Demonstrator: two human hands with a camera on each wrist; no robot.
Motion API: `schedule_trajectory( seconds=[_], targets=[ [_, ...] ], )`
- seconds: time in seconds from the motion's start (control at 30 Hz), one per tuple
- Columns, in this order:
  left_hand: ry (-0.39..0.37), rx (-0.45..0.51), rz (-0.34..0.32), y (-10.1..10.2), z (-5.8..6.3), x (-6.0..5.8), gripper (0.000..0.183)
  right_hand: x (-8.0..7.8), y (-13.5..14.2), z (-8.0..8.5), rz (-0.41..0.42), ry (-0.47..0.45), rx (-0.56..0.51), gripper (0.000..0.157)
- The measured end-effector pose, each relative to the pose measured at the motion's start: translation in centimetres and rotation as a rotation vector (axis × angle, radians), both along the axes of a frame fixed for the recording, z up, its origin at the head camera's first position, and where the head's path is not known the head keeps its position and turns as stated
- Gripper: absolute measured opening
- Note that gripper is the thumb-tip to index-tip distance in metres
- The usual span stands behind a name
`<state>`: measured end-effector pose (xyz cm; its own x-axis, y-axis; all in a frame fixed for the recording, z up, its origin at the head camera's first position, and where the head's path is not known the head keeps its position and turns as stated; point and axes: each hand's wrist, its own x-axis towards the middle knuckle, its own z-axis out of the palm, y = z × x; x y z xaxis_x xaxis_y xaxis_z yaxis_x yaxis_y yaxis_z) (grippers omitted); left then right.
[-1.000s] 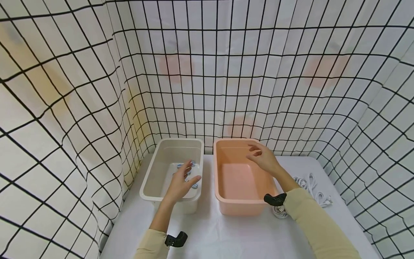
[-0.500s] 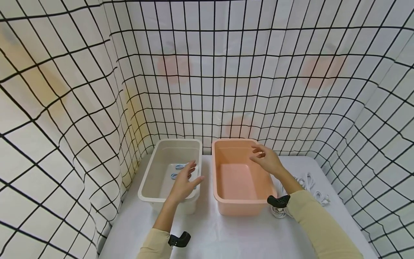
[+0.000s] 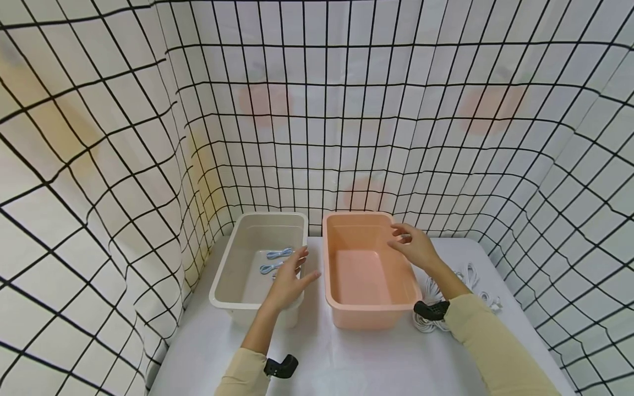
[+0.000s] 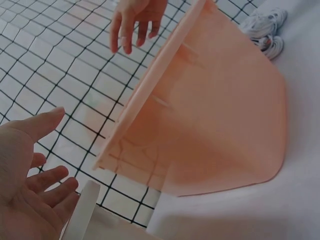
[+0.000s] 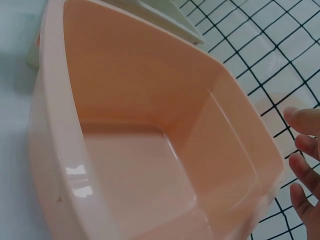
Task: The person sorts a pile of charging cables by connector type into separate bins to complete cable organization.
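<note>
My left hand (image 3: 289, 283) hovers over the right side of a cream plastic bin (image 3: 229, 258), fingers spread and holding nothing. Inside that bin lie several light blue bundled cables (image 3: 279, 253), some hidden behind the hand. The left wrist view shows the left thumb held apart from loosely bent fingers (image 4: 50, 180), near the cream rim. Over the right rim of a peach plastic bin (image 3: 364, 275) hangs my right hand (image 3: 416, 248), fingers loosely bent with nothing between them. The right wrist view shows the peach bin's bare floor and the right fingertips (image 5: 296, 161) beyond its rim.
White bundled cables (image 3: 470, 275) lie on the white-covered table (image 3: 337, 363) to the right of the peach bin, partly behind the right forearm. A black wire grid (image 3: 317, 132) encloses the back and sides. Each wrist carries a black strap-on device (image 3: 432, 311).
My left hand has shifted right toward the cream bin's right rim, uncovering more of the blue cables. My right hand has drifted slightly to the right.
</note>
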<state>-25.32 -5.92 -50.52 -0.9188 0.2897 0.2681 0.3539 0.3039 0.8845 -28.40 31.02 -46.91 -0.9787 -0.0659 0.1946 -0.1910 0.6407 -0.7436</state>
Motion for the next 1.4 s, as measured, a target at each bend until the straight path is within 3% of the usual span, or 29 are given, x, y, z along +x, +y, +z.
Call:
schedule_trajectory(
  seconds=[0.43, 1.23, 1.4],
  targets=[
    [-0.006, -0.018, 0.010, 1.1, 0.1, 0.1, 0.077, 0.5, 1.3, -0.8, -0.040, -0.015, 0.007, 0.057],
    [-0.006, 0.016, -0.094, 3.1, -0.1, 0.4, 0.078, 1.7, 3.6, -1.0, -0.096, -0.040, 0.005, 0.057],
    [0.007, -0.026, -0.086, 4.2, 0.1, 0.7, 0.079, 2.1, 4.5, -1.2, -0.108, -0.041, 0.012, 0.059]
  ],
)
